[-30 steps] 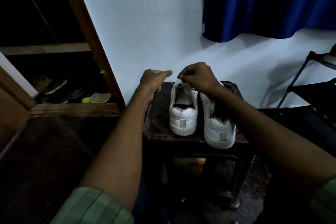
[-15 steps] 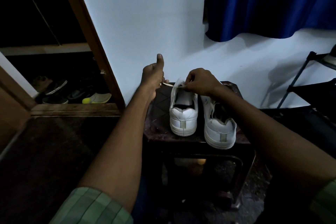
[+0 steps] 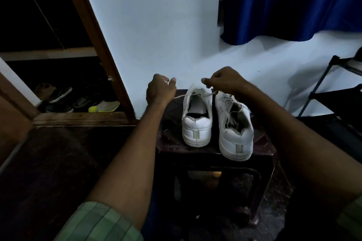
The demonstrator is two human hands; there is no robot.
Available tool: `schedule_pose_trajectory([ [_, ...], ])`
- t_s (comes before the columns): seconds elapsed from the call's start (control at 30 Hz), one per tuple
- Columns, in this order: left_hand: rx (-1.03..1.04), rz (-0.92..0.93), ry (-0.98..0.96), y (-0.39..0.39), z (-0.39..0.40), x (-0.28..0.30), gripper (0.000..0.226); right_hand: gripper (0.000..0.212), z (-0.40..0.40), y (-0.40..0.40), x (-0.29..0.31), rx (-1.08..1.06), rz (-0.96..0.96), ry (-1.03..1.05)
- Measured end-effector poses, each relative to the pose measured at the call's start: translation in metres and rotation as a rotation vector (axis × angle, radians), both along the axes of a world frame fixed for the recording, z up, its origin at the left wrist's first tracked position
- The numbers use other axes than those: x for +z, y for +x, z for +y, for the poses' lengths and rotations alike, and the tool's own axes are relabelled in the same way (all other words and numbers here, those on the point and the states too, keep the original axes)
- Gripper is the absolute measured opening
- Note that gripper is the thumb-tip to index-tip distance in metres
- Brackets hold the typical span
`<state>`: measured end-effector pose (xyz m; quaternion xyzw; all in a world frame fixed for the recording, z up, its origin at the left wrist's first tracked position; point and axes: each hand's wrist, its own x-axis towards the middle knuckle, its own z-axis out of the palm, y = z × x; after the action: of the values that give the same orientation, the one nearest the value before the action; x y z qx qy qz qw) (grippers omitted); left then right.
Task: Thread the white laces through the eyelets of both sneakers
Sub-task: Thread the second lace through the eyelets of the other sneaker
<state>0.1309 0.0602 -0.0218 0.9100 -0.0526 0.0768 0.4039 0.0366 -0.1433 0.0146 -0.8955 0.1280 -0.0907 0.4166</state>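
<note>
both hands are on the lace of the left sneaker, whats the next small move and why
Probably draw both ends outward evenly to take up slack. The left hand holds one end of the lace, stretched out sideways from the left sneaker; the right hand pinches the other end just above its top eyelets. The right sneaker beside it on the stool looks laced already.

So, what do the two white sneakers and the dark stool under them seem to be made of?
The left sneaker and the right sneaker look like smooth white leather or synthetic leather: matte panels, stitched heel tabs, ribbed rubber-like soles. The stool looks like dark moulded plastic, glossy with soft highlights; dim light leaves this uncertain.
</note>
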Motion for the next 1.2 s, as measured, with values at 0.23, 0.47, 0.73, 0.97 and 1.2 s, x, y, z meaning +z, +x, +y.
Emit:
schedule_pose_trajectory([
  [0.23,-0.426,-0.287,-0.256,-0.023,-0.023,0.026,0.012,0.015,-0.006,-0.002,0.017,-0.013,-0.138,0.411],
  [0.47,-0.609,0.082,-0.415,-0.039,-0.044,0.028,0.016,0.010,-0.003,-0.004,0.023,0.053,-0.232,0.553],
  [0.73,-0.056,-0.016,0.044,-0.028,-0.031,0.013,0.023,0.016,-0.031,-0.009,0.016,0.011,0.151,0.230],
  [0.97,-0.536,-0.007,-0.170,-0.041,-0.050,0.022,0.020,0.012,-0.003,-0.002,0.007,0.075,-0.090,0.485],
  [1.2,-0.416,-0.104,-0.158,-0.032,-0.040,0.024,0.024,0.014,-0.005,0.000,0.009,0.091,-0.132,0.526],
])
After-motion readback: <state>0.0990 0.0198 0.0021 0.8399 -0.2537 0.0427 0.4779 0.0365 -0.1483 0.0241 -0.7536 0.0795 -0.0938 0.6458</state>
